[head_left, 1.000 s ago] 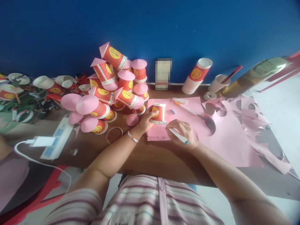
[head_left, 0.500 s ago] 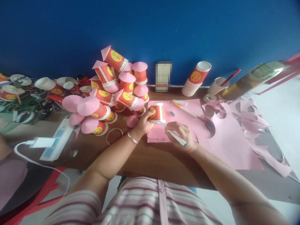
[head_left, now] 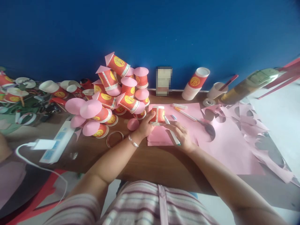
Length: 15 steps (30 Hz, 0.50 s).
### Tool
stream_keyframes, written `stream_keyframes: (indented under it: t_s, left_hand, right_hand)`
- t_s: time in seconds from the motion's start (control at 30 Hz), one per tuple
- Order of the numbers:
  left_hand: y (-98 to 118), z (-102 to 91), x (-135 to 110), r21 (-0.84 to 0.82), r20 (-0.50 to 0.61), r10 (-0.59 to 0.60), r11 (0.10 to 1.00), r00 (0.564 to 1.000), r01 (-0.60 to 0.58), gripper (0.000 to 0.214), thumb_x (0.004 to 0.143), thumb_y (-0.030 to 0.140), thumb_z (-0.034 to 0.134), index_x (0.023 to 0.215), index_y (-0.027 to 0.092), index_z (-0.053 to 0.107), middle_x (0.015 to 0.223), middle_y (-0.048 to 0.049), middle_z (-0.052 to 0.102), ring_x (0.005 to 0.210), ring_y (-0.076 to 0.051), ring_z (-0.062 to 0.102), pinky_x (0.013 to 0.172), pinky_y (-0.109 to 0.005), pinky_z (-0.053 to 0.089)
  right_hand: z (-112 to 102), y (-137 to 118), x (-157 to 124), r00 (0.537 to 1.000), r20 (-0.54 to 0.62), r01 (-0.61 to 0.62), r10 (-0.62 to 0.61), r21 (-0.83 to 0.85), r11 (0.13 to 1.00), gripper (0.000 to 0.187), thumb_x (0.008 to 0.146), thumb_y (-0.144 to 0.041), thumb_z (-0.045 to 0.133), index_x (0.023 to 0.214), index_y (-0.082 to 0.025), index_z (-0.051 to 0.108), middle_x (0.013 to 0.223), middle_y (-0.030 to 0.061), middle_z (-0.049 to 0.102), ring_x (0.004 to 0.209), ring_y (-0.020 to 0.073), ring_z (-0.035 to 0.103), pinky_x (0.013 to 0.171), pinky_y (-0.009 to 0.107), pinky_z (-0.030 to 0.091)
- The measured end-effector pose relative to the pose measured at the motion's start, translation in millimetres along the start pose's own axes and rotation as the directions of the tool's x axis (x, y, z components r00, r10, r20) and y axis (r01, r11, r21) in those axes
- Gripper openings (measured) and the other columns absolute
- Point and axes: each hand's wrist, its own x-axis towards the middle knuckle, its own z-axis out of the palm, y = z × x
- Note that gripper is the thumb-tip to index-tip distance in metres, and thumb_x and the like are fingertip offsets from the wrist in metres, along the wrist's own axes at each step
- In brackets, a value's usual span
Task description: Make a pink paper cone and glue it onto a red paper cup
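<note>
My left hand [head_left: 147,124] is closed round a red paper cup [head_left: 158,114] with yellow print and a white seam strip, held upside down over pink paper sheets [head_left: 159,137]. In my right hand [head_left: 182,136] is a white marker pen [head_left: 172,134] with a green end; its tip points at the cup's right side. I cannot tell whether the tip touches. Beyond the hands, a pen with an orange end [head_left: 187,114] and a small pale blue piece [head_left: 173,117] lie on the paper. Scissors [head_left: 208,128] with dark handles rest near them.
Cups with pink cone tops [head_left: 91,108] are heaped at the left. A power strip [head_left: 57,142] with a white charger lies nearer. Stacked cups [head_left: 195,82], a tape roll [head_left: 209,102] and a bottle [head_left: 250,84] stand along the back right. Pink scraps [head_left: 255,125] cover the right side.
The cup has turned in my left hand, so its seam strip now sits further left. My right hand has shifted the marker's tip up along the cup's right side. The view has tilted slightly.
</note>
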Motion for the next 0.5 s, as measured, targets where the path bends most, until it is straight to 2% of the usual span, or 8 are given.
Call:
stream_keyframes:
  t_s: [0.2, 0.33, 0.5]
  left_hand:
    - [-6, -5.5, -3, 0.025, -0.063, 0.002, 1.000, 0.998, 0.000, 0.028, 0.065, 0.031, 0.091, 0.086, 0.024, 0.073, 0.105, -0.0052, 0.072, 0.119, -0.026, 0.062, 0.106, -0.039, 0.052]
    - [-3, -3.3, -5, -0.017, -0.098, -0.025, 1.000, 0.995, 0.024, 0.022, 0.074, 0.035, 0.084, 0.089, 0.025, 0.071, 0.101, -0.0034, 0.071, 0.120, -0.024, 0.062, 0.099, -0.039, 0.055]
    - [6, 7.8, -8, -0.133, -0.081, -0.112, 0.986, 0.990, 0.100, 0.023, 0.076, 0.038, 0.082, 0.081, 0.022, 0.067, 0.088, -0.0008, 0.068, 0.099, -0.018, 0.066, 0.086, -0.030, 0.058]
  right_hand:
    - [-6, -4, -1, 1.000, 0.004, 0.011, -0.011, -0.032, 0.999, 0.045, 0.101, -0.017, 0.058, 0.144, -0.028, 0.055, 0.110, 0.0102, 0.071, 0.092, 0.0211, 0.073, 0.077, 0.035, 0.064]
    - [-9, -10, 0, 0.998, -0.058, -0.031, 0.031, 0.017, 0.999, 0.037, 0.098, -0.015, 0.061, 0.133, -0.025, 0.062, 0.102, 0.0086, 0.070, 0.086, 0.0197, 0.072, 0.071, 0.034, 0.064]
    - [-7, -17, 3, 0.991, -0.085, -0.102, 0.107, 0.061, 0.993, 0.021, 0.097, -0.014, 0.062, 0.116, -0.023, 0.061, 0.091, 0.0058, 0.074, 0.079, 0.0187, 0.074, 0.069, 0.030, 0.062]
